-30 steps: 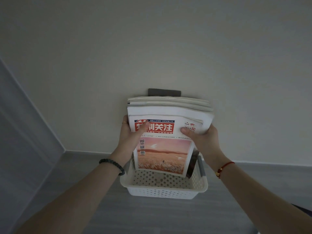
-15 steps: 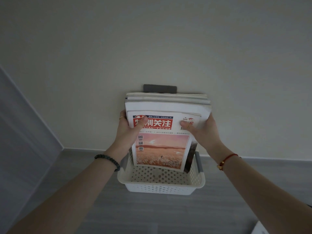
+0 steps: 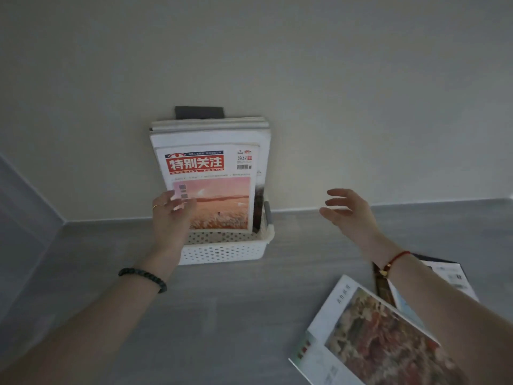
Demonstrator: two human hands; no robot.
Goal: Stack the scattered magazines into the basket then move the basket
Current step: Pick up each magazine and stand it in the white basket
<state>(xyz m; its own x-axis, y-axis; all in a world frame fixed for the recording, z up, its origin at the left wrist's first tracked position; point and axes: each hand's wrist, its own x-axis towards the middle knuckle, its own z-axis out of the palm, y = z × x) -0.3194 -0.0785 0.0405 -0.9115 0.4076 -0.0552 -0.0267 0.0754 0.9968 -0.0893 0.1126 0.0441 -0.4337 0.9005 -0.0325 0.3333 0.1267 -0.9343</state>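
A white perforated basket (image 3: 222, 250) stands on the grey floor against the wall. Several magazines stand upright in it; the front one (image 3: 213, 184) has a red title block and an orange sunset picture. My left hand (image 3: 172, 215) is in front of that magazine's lower left corner with fingers spread and relaxed, touching or just off the cover. My right hand (image 3: 347, 212) hovers open to the right of the basket, holding nothing. On the floor at lower right lies a magazine with a reddish painting on its cover (image 3: 369, 337).
A second loose magazine (image 3: 452, 276) with a dark edge lies partly under my right forearm. A cream wall (image 3: 277, 65) rises behind the basket, and a grey panel (image 3: 22, 218) closes off the left side. A dark handle (image 3: 198, 112) shows behind the stack.
Both hands have let go of the magazine stack, which now stands in the basket. My right hand pulled away to the right. The view dropped, revealing magazines on the floor.
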